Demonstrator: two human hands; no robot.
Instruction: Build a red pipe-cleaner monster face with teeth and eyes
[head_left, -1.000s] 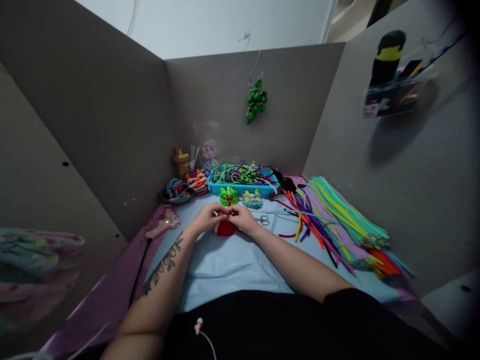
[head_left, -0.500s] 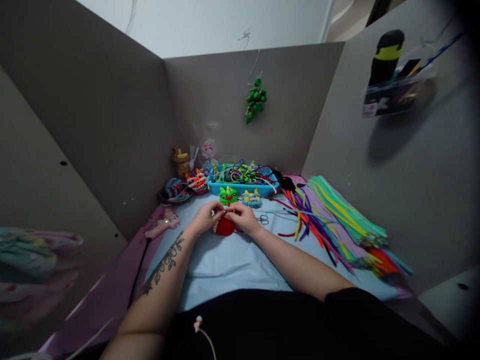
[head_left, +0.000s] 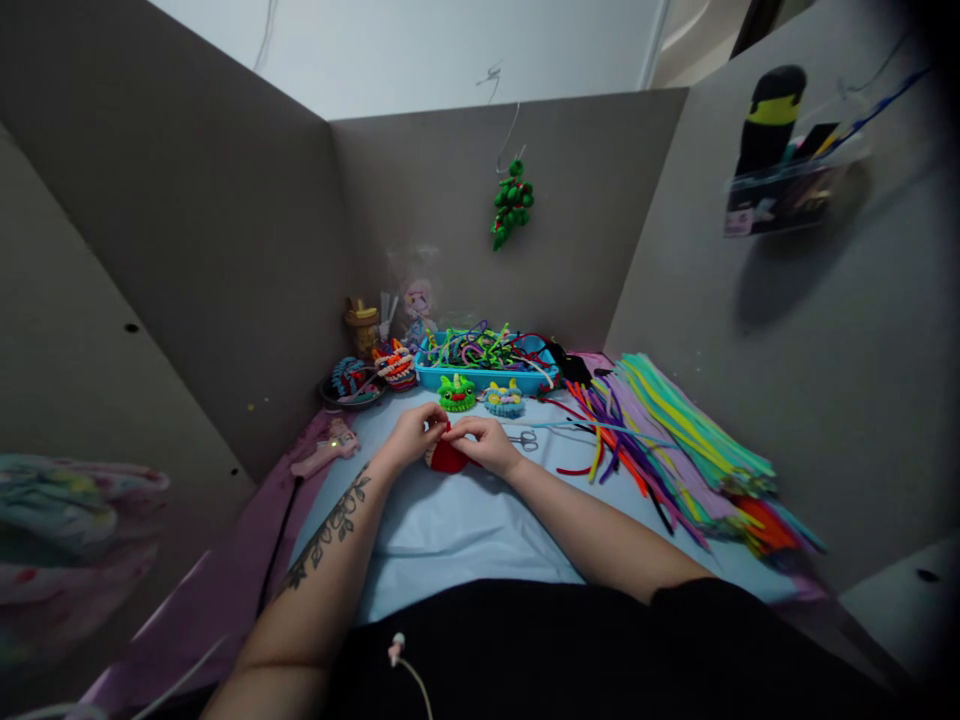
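Both hands meet over a red fuzzy craft piece [head_left: 447, 456] with a pale edge at its left, made of what looks like pipe cleaner. My left hand [head_left: 417, 432] pinches its upper end between thumb and fingers. From the other side, my right hand [head_left: 486, 442] has its fingertips closed on the same red end. Fingers hide part of the piece. Just beyond the hands sit a green pipe-cleaner creature head [head_left: 456, 393] and a blue and yellow one [head_left: 504, 398]. Small scissors [head_left: 527, 440] lie right of my right hand.
A blue tray [head_left: 487, 380] of tangled pipe cleaners stands at the back. Bundled pipe cleaners [head_left: 682, 430] spread along the right. A pink glue gun [head_left: 328, 450] lies left, below a dark bowl [head_left: 352, 400]. Grey panels [head_left: 435, 200] enclose the table.
My right hand's fingers have shifted slightly and stretched out flatter, showing more of the red tip. My left hand stays nearly still.
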